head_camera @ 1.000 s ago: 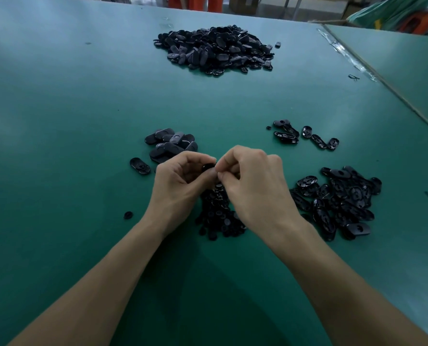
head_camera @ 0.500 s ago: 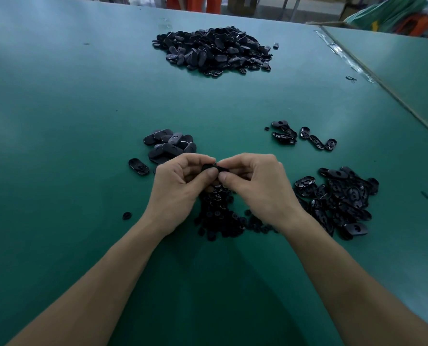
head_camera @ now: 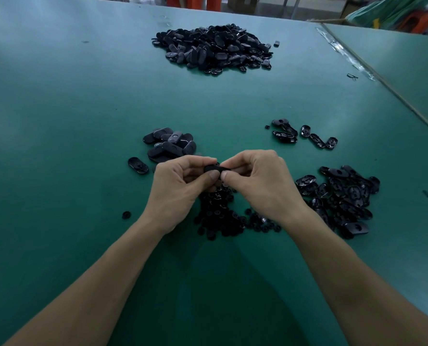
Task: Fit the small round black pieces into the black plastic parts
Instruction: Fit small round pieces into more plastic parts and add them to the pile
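**Part pinched in both hands, long axis left-right**

Black plastic part [head_camera: 214,168] is held just above the bench [head_camera: 83,108], at centre, over the heap of small round pieces [head_camera: 223,216]. Its long axis runs roughly left-right, near level, with one end toward each hand. Can't tell which face is up, since the fingers cover most of it.

Left hand [head_camera: 178,188] pinches the left end between thumb and curled forefinger. Right hand [head_camera: 260,181] pinches the right end the same way. The two thumb tips almost meet under the part.

Whether a round piece is seated in it can't be told.

Versus 1 s ago:
- The part now shows as a dark bar between the fingertips; before, it was almost fully hidden.
- The right hand sits lower and flatter, knuckles less raised.
- The right wrist has shifted, uncovering the right edge of the heap.
- The left hand has barely changed.

Around it:
- small stack of parts [head_camera: 169,144] just beyond the left hand
- loose pile of parts [head_camera: 340,198] to the right
- big pile [head_camera: 213,47] at the far side
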Motion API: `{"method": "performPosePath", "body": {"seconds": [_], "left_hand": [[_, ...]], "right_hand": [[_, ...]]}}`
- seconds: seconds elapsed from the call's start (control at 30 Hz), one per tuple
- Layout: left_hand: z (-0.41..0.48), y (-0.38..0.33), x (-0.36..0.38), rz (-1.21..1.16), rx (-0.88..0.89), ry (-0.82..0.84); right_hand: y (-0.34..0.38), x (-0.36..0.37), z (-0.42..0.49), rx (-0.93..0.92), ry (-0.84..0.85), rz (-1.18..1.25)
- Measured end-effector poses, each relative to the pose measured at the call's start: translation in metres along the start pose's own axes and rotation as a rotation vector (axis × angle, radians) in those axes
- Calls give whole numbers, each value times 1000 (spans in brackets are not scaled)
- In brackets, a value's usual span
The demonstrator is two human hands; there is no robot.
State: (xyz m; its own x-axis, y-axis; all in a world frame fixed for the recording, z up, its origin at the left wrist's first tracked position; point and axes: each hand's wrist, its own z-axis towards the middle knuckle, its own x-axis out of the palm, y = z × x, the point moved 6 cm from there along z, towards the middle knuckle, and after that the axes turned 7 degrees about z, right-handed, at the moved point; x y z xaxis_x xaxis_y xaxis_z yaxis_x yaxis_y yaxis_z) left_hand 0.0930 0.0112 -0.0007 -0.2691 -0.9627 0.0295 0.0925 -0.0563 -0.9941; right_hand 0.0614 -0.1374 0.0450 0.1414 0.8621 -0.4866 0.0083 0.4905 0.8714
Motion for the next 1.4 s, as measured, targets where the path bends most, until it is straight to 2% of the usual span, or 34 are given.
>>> {"method": "performPosePath", "body": {"seconds": [0.17,0.47,0.53,0.63,0.7,0.8,0.9,1.1,1.3,1.4], "left_hand": [[-1,-1,-3,-12,-1,-27],[0,2,-7,23,21,-108],[2,4,-10,-9,21,-153],[4,7,-20,-135,7,-229],[6,8,-24,-224,-10,-270],[8,11,-27,-344,-46,-339],[9,15,-31,-419,-87,-405],[8,18,-32,-374,-110,-428],[6,16,-29,-194,-57,-383],[6,15,-26,-129,-18,-336]], "right_hand": [[2,-1,2,14,7,26],[3,1,9,0,146,44],[-3,-5,17,-1,127,14],[-25,-32,41,15,-12,-255],[-47,-54,57,96,-93,-458],[-77,-74,70,225,-70,-650],[-86,-80,74,189,-63,-757],[-77,-81,68,38,-211,-742],[-78,-87,67,20,-292,-654],[-81,-91,69,22,-306,-525]]}}
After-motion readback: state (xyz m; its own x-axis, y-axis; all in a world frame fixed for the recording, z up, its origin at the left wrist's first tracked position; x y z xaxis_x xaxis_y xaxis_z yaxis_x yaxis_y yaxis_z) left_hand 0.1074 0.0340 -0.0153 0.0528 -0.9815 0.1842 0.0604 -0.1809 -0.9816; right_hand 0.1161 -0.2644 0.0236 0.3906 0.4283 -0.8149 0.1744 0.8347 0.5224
